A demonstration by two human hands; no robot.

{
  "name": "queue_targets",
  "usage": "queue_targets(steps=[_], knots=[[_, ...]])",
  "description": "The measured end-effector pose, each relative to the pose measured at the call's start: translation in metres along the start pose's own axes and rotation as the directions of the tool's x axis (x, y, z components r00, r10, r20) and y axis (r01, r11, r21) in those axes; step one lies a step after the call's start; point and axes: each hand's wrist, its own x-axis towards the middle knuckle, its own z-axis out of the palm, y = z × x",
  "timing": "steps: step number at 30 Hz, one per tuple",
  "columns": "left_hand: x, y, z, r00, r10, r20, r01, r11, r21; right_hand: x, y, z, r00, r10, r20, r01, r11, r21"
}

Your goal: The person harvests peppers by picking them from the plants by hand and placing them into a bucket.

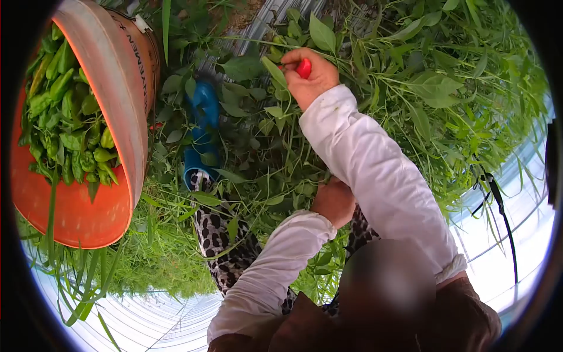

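Note:
My right hand [312, 77] reaches in among the pepper plants, its fingers curled round a small glossy red thing [304, 68]. Only a rounded part of that thing shows, so its kind is unclear. Close to the fingertips are green leaves [274, 73] and thin stems. Nearer my body, my left hand [335, 203] is low among the stems beside my knee. The right sleeve [366, 146] partly covers it, and its fingers are hidden, so what it holds or touches does not show.
An orange bucket [88, 229] with many green peppers [70, 117] lies tilted at the left. My blue boot [202, 129] stands among the plants. Dense foliage [434, 88] fills the right side, and silvery ground film [264, 26] shows at the top. A dark strap [501, 205] hangs at the right.

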Motion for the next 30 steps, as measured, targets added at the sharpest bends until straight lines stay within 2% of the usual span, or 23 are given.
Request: queue_targets(steps=[1, 2, 6, 8, 9, 11, 12, 13, 14, 16, 17, 18, 20, 21, 22, 24, 25, 26, 28, 29, 30], knots=[[-0.001, 0.0, -0.002, 0.983, 0.099, -0.153, -0.104, 0.994, -0.026, 0.003, 0.005, -0.012, 0.993, 0.06, -0.1, -0.043, 0.986, 0.163], [-0.002, 0.002, -0.005, 0.982, 0.106, -0.157, -0.113, 0.993, -0.033, 0.007, 0.013, -0.027, 0.986, -0.011, -0.166, 0.019, 0.999, 0.05], [-0.007, 0.017, -0.033, 0.957, 0.115, -0.264, -0.161, 0.974, -0.157, 0.018, 0.021, -0.044, 0.985, 0.069, -0.156, -0.067, 0.998, 0.016], [-0.006, 0.014, -0.042, 0.903, 0.055, -0.426, -0.222, 0.909, -0.354, 0.02, 0.018, -0.042, 0.982, 0.088, -0.17, -0.092, 0.996, -0.019], [-0.006, 0.009, -0.049, 0.905, 0.058, -0.422, -0.223, 0.909, -0.353, 0.019, 0.016, -0.041, 0.978, 0.083, -0.193, -0.094, 0.994, -0.05], [-0.007, -0.003, -0.064, 0.783, -0.176, -0.597, -0.266, 0.772, -0.577, 0.013, 0.013, -0.042, 0.973, 0.08, -0.218, -0.099, 0.992, -0.082], [-0.007, -0.008, -0.07, 0.784, -0.175, -0.595, -0.266, 0.772, -0.577, 0.007, 0.012, -0.045, 0.982, 0.055, -0.182, -0.084, 0.984, -0.157], [-0.008, -0.013, -0.075, 0.78, -0.368, -0.505, -0.261, 0.543, -0.798, 0.001, 0.01, -0.048, 0.989, 0.033, -0.143, -0.066, 0.971, -0.231], [-0.009, -0.017, -0.079, 0.775, -0.522, -0.357, -0.259, 0.253, -0.932, -0.005, 0.009, -0.052, 0.989, 0.034, -0.143, -0.067, 0.97, -0.232], [-0.014, -0.017, -0.093, 0.701, -0.687, -0.193, -0.164, 0.108, -0.981, -0.02, 0.006, -0.065, 0.985, 0.158, -0.068, -0.168, 0.968, -0.184], [-0.014, -0.02, -0.094, 0.687, -0.714, -0.136, -0.139, 0.054, -0.989, -0.027, 0.001, -0.073, 0.961, 0.275, -0.017, -0.275, 0.957, -0.091], [-0.013, -0.022, -0.095, 0.687, -0.714, -0.135, -0.138, 0.054, -0.989, -0.033, -0.007, -0.078, 0.961, 0.276, -0.017, -0.276, 0.957, -0.091], [-0.013, -0.024, -0.095, 0.699, -0.715, -0.018, -0.12, -0.093, -0.988, -0.047, -0.017, -0.089, 0.871, 0.468, 0.149, -0.481, 0.874, 0.065], [-0.013, -0.024, -0.097, 0.722, -0.692, 0.026, -0.077, -0.118, -0.99, -0.052, -0.015, -0.101, 0.805, 0.541, 0.244, -0.566, 0.823, 0.045], [-0.013, -0.025, -0.096, 0.722, -0.691, 0.03, -0.072, -0.119, -0.99, -0.06, -0.017, -0.106, 0.803, 0.544, 0.242, -0.57, 0.821, 0.045], [-0.012, -0.028, -0.093, 0.865, -0.489, 0.112, -0.021, -0.259, -0.966, -0.082, -0.023, -0.113, 0.793, 0.438, 0.424, -0.595, 0.706, 0.385], [-0.012, -0.03, -0.092, 0.925, -0.373, 0.067, -0.033, -0.254, -0.967, -0.091, -0.026, -0.114, 0.791, 0.444, 0.421, -0.599, 0.702, 0.385], [-0.012, -0.03, -0.092, 0.926, -0.371, 0.075, -0.024, -0.256, -0.966, -0.1, -0.032, -0.112, 0.769, 0.428, 0.475, -0.621, 0.676, 0.397], [-0.013, -0.022, -0.098, 0.97, -0.24, -0.03, -0.096, -0.271, -0.958, -0.116, -0.041, -0.109, 0.721, 0.389, 0.573, -0.664, 0.623, 0.413], [-0.017, -0.016, -0.103, 0.97, -0.241, 0.034, -0.058, -0.365, -0.929, -0.126, -0.043, -0.106, 0.698, 0.436, 0.569, -0.698, 0.593, 0.401], [-0.017, -0.016, -0.101, 0.972, -0.23, 0.044, -0.045, -0.369, -0.928, -0.132, -0.042, -0.102, 0.701, 0.445, 0.557, -0.697, 0.593, 0.403]])
